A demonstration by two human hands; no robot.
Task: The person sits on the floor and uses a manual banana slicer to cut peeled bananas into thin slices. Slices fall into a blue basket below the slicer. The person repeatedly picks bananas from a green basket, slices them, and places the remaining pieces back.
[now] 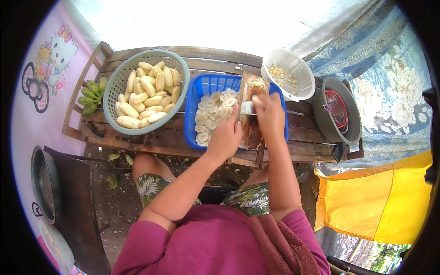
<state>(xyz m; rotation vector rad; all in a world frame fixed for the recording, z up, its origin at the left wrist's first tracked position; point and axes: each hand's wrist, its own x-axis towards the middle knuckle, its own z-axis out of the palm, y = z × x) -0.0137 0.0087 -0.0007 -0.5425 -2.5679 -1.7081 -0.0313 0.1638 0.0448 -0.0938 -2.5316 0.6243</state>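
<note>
A wooden slicer board (251, 133) with a pale metal blade (247, 107) lies tilted across a blue plastic basket (189, 107). My left hand (225, 137) grips the board's left edge, its thumb along the side. Over the board's right side, next to the blade, my right hand (270, 114) is closed; whatever it holds is hidden under the fingers. Yellowish pulp clings to the board near its far end. Round banana slices (211, 112) cover the left part of the basket's bottom, beside the board.
A slatted wooden bench (211, 64) carries a grey-green basket (108, 103) of peeled bananas (149, 91), unpeeled green bananas (91, 95), a white strainer (300, 94) with small pieces, and a grey basin (321, 121) holding a red-rimmed strainer (338, 110). Yellow cloth (376, 201) hangs right.
</note>
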